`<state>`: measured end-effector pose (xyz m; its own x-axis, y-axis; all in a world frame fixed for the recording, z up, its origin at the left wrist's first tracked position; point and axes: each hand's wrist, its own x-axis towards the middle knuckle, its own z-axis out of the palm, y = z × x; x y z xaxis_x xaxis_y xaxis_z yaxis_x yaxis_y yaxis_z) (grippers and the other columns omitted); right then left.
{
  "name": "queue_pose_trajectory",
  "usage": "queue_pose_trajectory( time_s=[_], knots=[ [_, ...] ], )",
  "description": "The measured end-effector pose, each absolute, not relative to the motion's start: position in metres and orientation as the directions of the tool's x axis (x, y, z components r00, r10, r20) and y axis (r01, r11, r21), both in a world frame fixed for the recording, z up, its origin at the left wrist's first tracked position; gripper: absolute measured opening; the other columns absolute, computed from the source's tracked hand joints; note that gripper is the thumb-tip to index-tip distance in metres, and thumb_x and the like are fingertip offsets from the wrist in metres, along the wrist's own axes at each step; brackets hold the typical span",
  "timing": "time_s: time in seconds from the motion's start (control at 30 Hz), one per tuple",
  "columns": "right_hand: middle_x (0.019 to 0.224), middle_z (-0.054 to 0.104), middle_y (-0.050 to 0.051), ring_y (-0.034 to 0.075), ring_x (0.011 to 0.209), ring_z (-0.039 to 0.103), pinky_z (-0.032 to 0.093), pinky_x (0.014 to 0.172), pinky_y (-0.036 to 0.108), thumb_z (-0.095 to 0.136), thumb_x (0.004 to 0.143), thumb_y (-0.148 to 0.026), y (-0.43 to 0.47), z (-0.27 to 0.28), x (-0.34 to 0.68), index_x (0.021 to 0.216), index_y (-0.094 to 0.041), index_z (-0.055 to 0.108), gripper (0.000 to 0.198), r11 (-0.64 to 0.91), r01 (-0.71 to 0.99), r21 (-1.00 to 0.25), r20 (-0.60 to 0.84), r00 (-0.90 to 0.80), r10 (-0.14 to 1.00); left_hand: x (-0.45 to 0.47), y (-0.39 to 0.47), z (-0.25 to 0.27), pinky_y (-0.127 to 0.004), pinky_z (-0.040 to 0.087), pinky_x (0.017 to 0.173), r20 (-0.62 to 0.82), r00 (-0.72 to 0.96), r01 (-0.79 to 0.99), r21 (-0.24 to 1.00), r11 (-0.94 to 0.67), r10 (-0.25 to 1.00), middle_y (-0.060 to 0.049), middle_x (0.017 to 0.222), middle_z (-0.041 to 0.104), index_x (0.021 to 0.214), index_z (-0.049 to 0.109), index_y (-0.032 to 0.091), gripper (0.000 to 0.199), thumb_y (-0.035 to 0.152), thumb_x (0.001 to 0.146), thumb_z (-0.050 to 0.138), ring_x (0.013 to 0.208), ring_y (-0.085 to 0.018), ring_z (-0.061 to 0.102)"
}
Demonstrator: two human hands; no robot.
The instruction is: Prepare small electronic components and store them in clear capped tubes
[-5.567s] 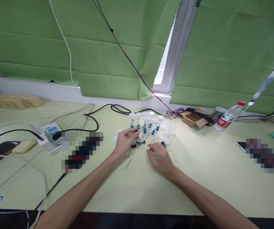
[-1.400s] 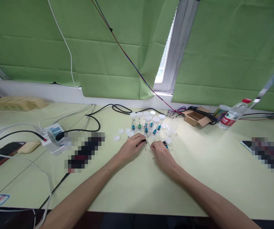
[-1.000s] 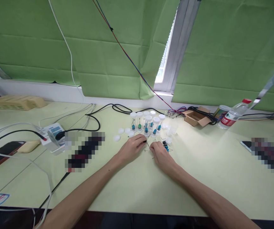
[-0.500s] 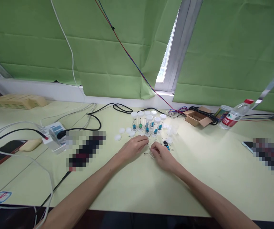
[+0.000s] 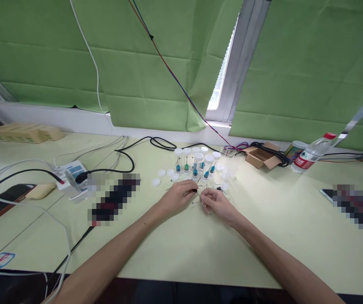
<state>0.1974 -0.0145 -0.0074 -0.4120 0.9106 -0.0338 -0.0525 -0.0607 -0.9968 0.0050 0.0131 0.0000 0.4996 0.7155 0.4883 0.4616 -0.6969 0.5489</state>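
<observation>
My left hand [image 5: 179, 197] is closed in a pinch, with a small dark piece [image 5: 194, 191] showing at its fingertips. My right hand [image 5: 218, 204] pinches a thin bent wire [image 5: 204, 204] close beside it. A thin line spans the small gap between both sets of fingertips. Just beyond the hands stand several clear capped tubes [image 5: 195, 172], mostly with a blue part and a thin rod inside; one tube holds a green part [image 5: 186, 166]. Loose small dark and wire pieces lie by my right hand, partly hidden behind it.
Loose white caps [image 5: 156, 182] lie left of the tubes. A small open cardboard box [image 5: 261, 156] and a red-capped bottle [image 5: 310, 154] stand at the back right. At the left are a power strip [image 5: 74, 177], cables and a phone [image 5: 7, 202].
My right hand has turned slightly, so its fingers and the wire show more. A dark piece now shows at my left fingertips. The tubes have stayed in place.
</observation>
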Motion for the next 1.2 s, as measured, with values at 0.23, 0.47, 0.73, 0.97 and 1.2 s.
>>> queue_pose_trajectory(
  time_s=[0.23, 0.47, 0.73, 0.97, 1.2],
  knots=[
    [0.067, 0.054, -0.002, 0.012, 0.054, 0.048, 0.041, 0.054, 0.026, 0.061, 0.084, -0.053, -0.006, -0.015, 0.2, 0.076, -0.019, 0.054, 0.035, 0.081, -0.04, -0.996, 0.088, -0.195, 0.977, 0.009, 0.014, 0.001, -0.03, 0.056, 0.07, 0.339, 0.366, 0.283, 0.847, -0.45, 0.867, -0.006, 0.092, 0.072, 0.089, 0.072, 0.019, 0.014, 0.026, 0.079, 0.066, 0.078, -0.018, 0.067],
    [0.072, 0.053, -0.001, 0.014, 0.061, 0.048, 0.039, 0.055, 0.026, 0.057, 0.089, -0.044, -0.007, -0.018, 0.2, 0.095, -0.021, 0.058, 0.023, 0.299, 0.142, -0.944, 0.285, -0.109, 0.952, 0.007, 0.014, 0.006, -0.03, 0.054, 0.066, 0.178, 0.401, 0.137, 0.958, -0.251, 0.899, -0.004, 0.07, 0.069, 0.094, 0.071, 0.016, 0.022, 0.03, 0.076, 0.071, 0.067, -0.018, 0.067],
    [0.072, 0.058, 0.001, 0.015, 0.062, 0.048, 0.038, 0.056, 0.026, 0.052, 0.092, -0.04, -0.01, -0.017, 0.199, 0.082, -0.019, 0.06, 0.025, 0.345, 0.276, -0.897, 0.318, -0.139, 0.938, 0.01, 0.012, 0.005, -0.031, 0.053, 0.07, 0.104, 0.443, 0.009, 0.993, -0.12, 0.89, -0.005, 0.074, 0.07, 0.091, 0.069, 0.013, 0.025, 0.03, 0.074, 0.074, 0.066, -0.017, 0.066],
    [0.073, 0.057, 0.001, 0.015, 0.065, 0.049, 0.039, 0.06, 0.026, 0.051, 0.093, -0.037, -0.011, -0.02, 0.198, 0.082, -0.019, 0.057, 0.023, 0.369, 0.288, -0.883, 0.333, -0.17, 0.928, 0.009, 0.012, 0.005, -0.032, 0.053, 0.071, 0.065, 0.438, -0.021, 0.998, -0.062, 0.896, -0.006, 0.071, 0.069, 0.093, 0.069, 0.013, 0.028, 0.031, 0.073, 0.076, 0.067, -0.017, 0.066],
    [0.065, 0.048, -0.003, 0.012, 0.055, 0.042, 0.034, 0.052, 0.025, 0.05, 0.094, -0.04, -0.012, -0.019, 0.2, 0.078, -0.02, 0.051, 0.026, 0.33, 0.25, -0.91, 0.33, -0.044, 0.943, -0.008, 0.029, 0.011, -0.033, 0.054, 0.074, 0.117, 0.327, -0.086, 0.992, -0.094, 0.938, -0.01, 0.086, 0.071, 0.093, 0.069, 0.013, 0.032, 0.038, 0.074, 0.075, 0.072, -0.018, 0.067]
  ],
)
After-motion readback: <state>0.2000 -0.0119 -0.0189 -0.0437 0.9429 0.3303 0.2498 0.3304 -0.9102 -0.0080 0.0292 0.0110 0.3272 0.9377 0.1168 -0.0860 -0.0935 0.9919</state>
